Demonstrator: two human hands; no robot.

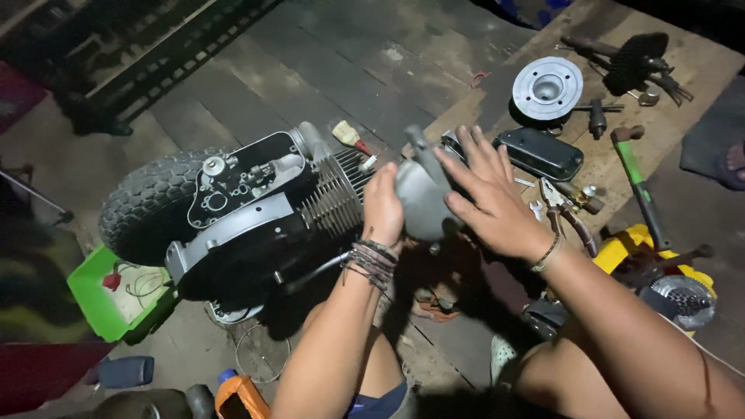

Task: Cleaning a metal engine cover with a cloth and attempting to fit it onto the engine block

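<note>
1. gripping a grey metal cover (421,203), the left hand (382,208) is curled closed around the cover's left edge, with dark bracelets stacked on its wrist.
2. the right hand (485,198) lies against the cover's right side with its fingers spread and mostly straight, palm toward the part; it touches rather than clasps, and a thin band sits on that wrist.
3. the cover is held up off the floor between the two hands, just to the right of the finned cylinder (335,198) of a small engine (248,209).
4. the engine lies on its side on the dark plank floor (326,70), its black side casing facing up, with a knobbly tyre (143,206) at its left end.
5. a screwdriver with a pale handle (351,138) lies on the floor just beyond the cylinder.
6. behind the right hand a black oblong cover (541,153) rests on a worn board (691,70), and a round silver cylinder head (547,88) lies further back on the same board.
7. pliers with reddish handles (565,211) lie near the right wrist; a green-handled hammer (638,182) lies to their right.
8. a yellow object (621,247) sits beside the right forearm, with a toothed metal sprocket (683,299) next to it.
9. a green plastic tray (97,306) holding wires sits on the floor below the tyre.
10. a black brush (640,54) lies at the far end of the board.
</note>
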